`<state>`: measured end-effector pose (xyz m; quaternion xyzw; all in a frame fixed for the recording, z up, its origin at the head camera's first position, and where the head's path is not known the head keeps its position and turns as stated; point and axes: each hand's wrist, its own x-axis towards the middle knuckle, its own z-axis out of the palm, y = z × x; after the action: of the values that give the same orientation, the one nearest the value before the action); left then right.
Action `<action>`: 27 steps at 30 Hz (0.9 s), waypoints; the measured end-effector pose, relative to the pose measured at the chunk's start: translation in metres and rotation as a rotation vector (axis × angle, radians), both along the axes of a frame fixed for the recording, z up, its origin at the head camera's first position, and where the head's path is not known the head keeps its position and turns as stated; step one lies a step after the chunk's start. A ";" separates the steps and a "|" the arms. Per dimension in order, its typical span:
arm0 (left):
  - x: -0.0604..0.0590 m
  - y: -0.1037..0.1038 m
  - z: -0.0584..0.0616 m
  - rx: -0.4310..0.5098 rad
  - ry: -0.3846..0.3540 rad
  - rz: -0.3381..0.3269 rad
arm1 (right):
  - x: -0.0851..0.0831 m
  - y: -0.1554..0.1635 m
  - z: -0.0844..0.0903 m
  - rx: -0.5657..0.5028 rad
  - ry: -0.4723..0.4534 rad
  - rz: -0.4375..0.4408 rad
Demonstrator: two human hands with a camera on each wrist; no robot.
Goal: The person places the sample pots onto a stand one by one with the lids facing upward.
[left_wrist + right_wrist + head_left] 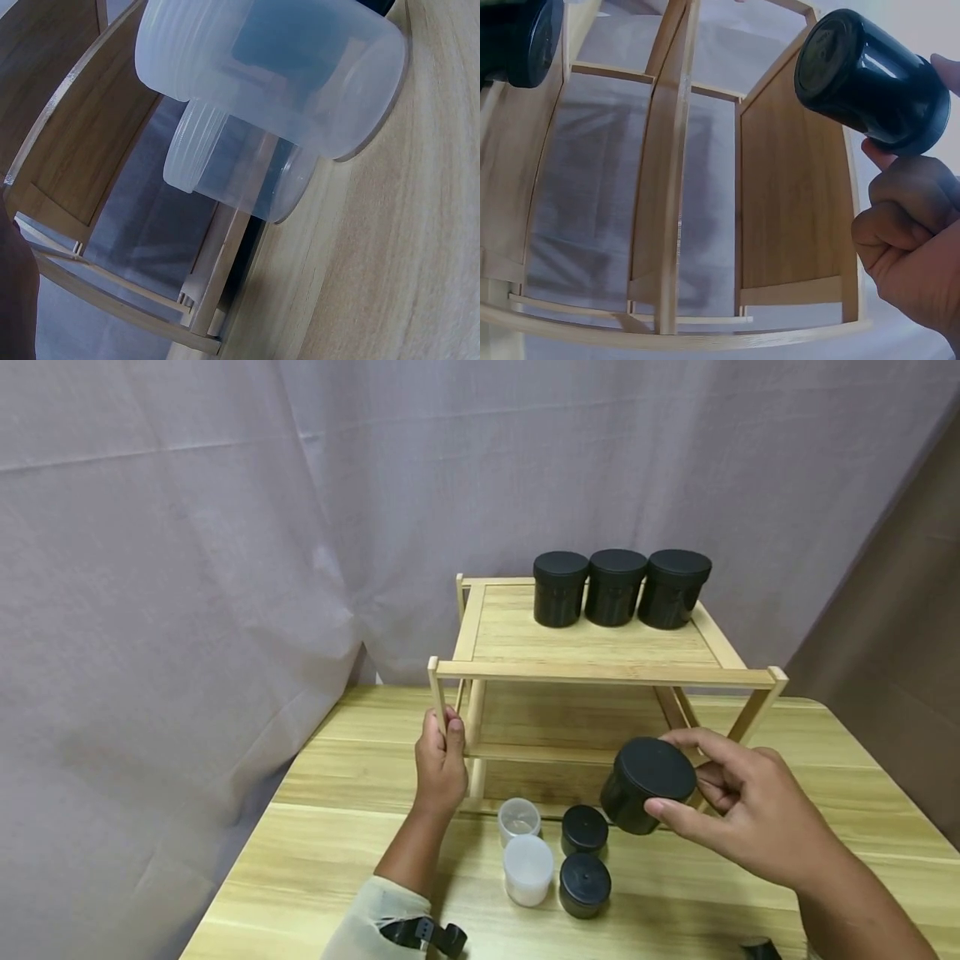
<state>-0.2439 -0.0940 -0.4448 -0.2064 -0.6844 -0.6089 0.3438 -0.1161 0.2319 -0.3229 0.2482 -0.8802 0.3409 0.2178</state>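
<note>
Between thumb and fingers, my right hand (750,806) holds a black lidded jar (648,785) in front of the shelf's right half, above the table. The right wrist view shows the same jar (870,82) from below, its round base facing the camera. My left hand (441,764) grips the front left post of the wooden shelf rack (600,672). Three more black jars (615,589) stand in a row at the back of the top board, toward its right. Only a dark edge of the left hand (19,292) appears in the left wrist view.
On the table (337,827) before the rack stand two translucent jars, the nearer one (528,870) with a white top. Two small black jars (585,885) stand beside them. A grey curtain (225,527) hangs behind. A dark object (760,948) lies at the bottom edge.
</note>
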 end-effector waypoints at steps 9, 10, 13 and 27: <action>0.001 -0.002 0.003 0.005 -0.003 0.008 | 0.002 -0.008 0.017 0.009 -0.066 -0.044; 0.001 -0.002 0.003 0.005 -0.009 0.007 | 0.002 -0.009 0.019 0.005 -0.077 -0.043; 0.002 -0.002 0.002 0.001 -0.022 0.012 | 0.001 -0.012 0.026 0.000 -0.101 -0.044; 0.001 0.000 0.001 0.021 -0.031 -0.014 | -0.007 -0.023 0.063 0.062 0.021 0.018</action>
<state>-0.2430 -0.0936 -0.4442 -0.1981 -0.6819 -0.6216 0.3308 -0.1234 0.2091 -0.2596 0.2666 -0.8856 0.3128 0.2162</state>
